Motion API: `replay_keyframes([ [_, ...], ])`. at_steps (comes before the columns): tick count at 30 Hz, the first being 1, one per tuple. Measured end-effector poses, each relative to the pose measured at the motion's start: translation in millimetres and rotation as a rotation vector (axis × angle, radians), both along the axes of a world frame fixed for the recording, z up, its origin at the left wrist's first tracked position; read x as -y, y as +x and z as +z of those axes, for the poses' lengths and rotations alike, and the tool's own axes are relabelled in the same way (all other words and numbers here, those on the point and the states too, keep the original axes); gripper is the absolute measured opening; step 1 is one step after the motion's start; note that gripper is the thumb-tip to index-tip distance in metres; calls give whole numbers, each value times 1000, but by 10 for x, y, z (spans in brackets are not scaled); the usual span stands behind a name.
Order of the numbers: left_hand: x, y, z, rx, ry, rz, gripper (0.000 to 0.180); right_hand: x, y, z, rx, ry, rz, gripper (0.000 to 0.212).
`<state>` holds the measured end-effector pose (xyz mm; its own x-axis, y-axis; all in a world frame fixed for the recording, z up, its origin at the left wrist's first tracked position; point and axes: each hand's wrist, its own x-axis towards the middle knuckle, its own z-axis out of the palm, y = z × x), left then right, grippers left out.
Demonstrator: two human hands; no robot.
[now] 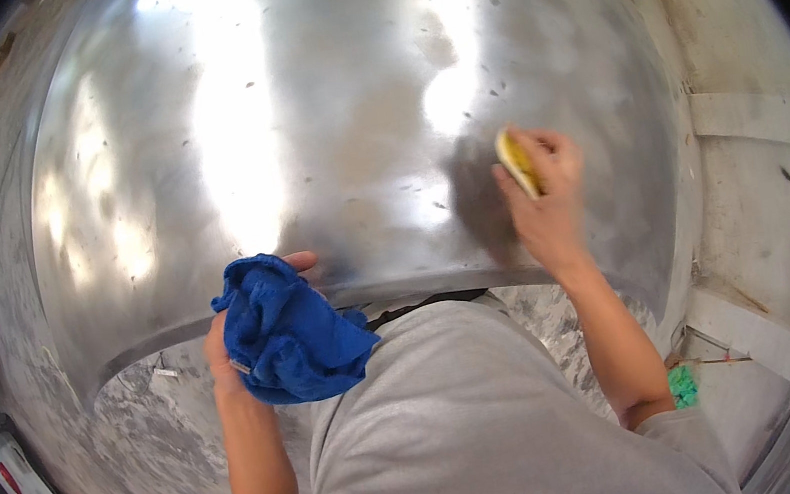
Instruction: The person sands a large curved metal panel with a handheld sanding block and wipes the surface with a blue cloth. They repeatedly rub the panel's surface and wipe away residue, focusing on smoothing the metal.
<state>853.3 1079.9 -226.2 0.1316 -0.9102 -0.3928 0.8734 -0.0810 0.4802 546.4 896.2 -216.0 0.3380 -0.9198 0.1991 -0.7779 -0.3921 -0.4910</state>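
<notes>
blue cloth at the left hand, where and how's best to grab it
Probably by its loose lower-right folds, pinched from the right. The blue cloth is bunched and limp, and those folds jut out on the side away from the left hand, which shows along the cloth's left edge, with a finger poking out at the upper right.

The curved panel [354,172] looks like smooth metal, glossy in bright streaks. At near left, the blue cloth [291,332] is matt; the shirt [460,420] is matt fabric.
</notes>
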Motion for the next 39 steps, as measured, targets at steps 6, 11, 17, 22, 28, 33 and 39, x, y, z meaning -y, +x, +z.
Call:
replay_keyframes([
  [6,-267,93,-33,19,-55,55,83,-247,-189,228,397,330,-225,46],
  [11,-424,139,-157,26,8,120,71,-457,165,62,148,257,51,54],
  [17,-479,247,-231,28,22,121,70,-431,664,-95,-85,-8,409,65],
  [22,-438,290,-252,-2,-91,114,72,-349,739,-118,-163,-43,455,68],
  [28,-383,335,-201,-13,109,38,70,-332,755,-85,-250,18,470,61],
  [33,-372,285,-83,24,109,45,68,-380,785,-38,-195,-59,441,62],
  [39,-388,247,37,19,369,162,57,-371,770,53,-161,-91,477,63],
])
